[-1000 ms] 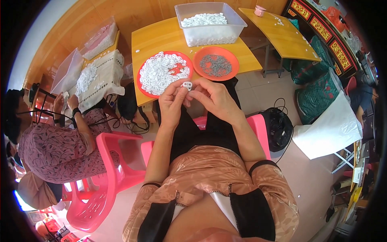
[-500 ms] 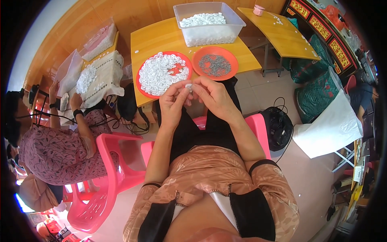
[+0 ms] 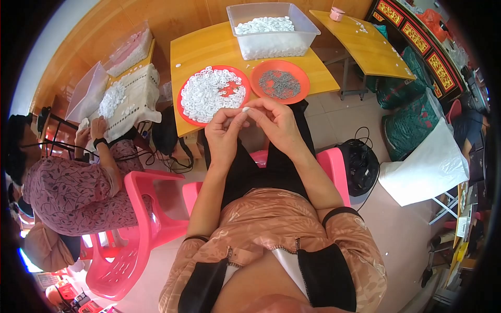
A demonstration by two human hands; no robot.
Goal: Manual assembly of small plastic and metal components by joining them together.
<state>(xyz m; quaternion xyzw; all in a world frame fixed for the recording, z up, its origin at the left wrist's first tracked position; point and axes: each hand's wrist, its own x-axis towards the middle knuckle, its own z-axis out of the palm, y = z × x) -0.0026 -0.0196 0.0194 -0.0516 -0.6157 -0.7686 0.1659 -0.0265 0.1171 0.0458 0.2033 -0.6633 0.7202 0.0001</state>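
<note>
My left hand (image 3: 224,129) and my right hand (image 3: 275,124) meet above my lap at the table's near edge. Their fingertips pinch a small white plastic piece (image 3: 245,109) together; the fingers cover most of it. Just beyond them, a red plate (image 3: 230,91) carries a heap of white oval plastic pieces with holes (image 3: 206,96). To its right, an orange-red plate (image 3: 305,87) holds a pile of small grey metal parts (image 3: 281,83), too small to identify.
Behind the plates stands a clear bin (image 3: 276,48) of white pieces on the yellow table (image 3: 201,47). At left a co-worker (image 3: 73,182) handles pieces beside a cloth-covered table. A pink chair (image 3: 133,235), black bag (image 3: 360,167) and green sacks (image 3: 412,125) stand around me.
My fingers have shifted slightly around the white piece, and less of it shows. At left, the co-worker's hands have come closer together.
</note>
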